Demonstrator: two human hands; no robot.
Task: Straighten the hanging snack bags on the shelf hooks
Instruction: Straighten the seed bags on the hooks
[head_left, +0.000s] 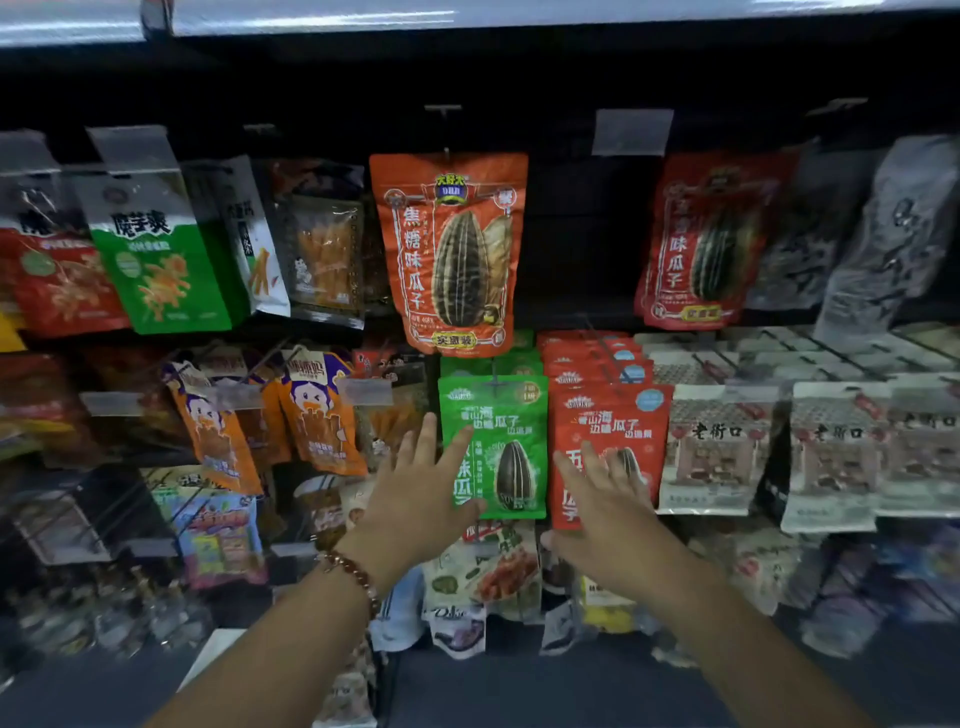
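A green sunflower-seed bag (511, 415) hangs on a hook in the middle row, with a red seed bag (613, 421) right beside it. My left hand (421, 499), fingers spread and straight, lies over the green bag's lower left part. My right hand (602, 499), also flat with fingers straight, covers the lower left of the red bag. Above them a large orange seed bag (452, 249) hangs slightly tilted. A red seed bag (701, 239) hangs at the upper right.
Rows of snack bags fill the hooks: green and red bags (156, 260) at upper left, orange bags (311, 410) at middle left, white bags (717, 452) at right, dark bags (893, 228) at upper right. More packets (483, 571) hang below my hands.
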